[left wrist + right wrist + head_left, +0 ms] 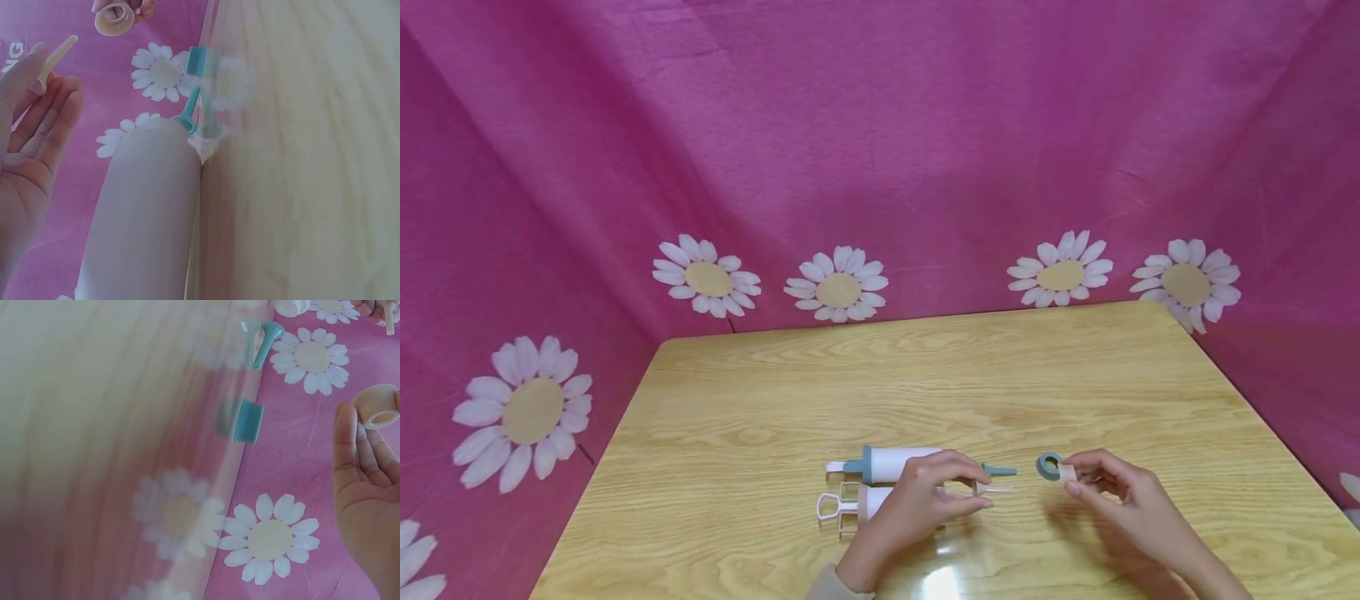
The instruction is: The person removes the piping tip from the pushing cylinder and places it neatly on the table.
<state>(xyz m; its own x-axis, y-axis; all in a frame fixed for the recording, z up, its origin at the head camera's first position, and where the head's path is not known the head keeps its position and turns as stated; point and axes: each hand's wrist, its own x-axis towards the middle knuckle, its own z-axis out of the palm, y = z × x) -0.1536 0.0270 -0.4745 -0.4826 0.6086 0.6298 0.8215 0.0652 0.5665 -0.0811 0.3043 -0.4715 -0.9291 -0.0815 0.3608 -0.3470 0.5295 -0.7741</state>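
Note:
My left hand (917,500) pinches a beige tapered nozzle (60,56) by its wide end between thumb and fingers, the thin tip pointing right. Below that hand lies a white tube with a beige collar (862,502) and a looped white handle (828,506), partly hidden by the hand. Just behind it is a second white tube (898,463) with a teal collar. My right hand (1123,500) holds a beige ring cap (373,406) by its side, with thumb and fingertips. On the table near that cap stands a teal ring (1047,467).
A teal nozzle (1000,471) lies on the table at the front end of the rear tube. The glossy wood-grain table (760,417) reflects light near its front edge. Pink fabric (880,150) with daisies hangs around the back and sides.

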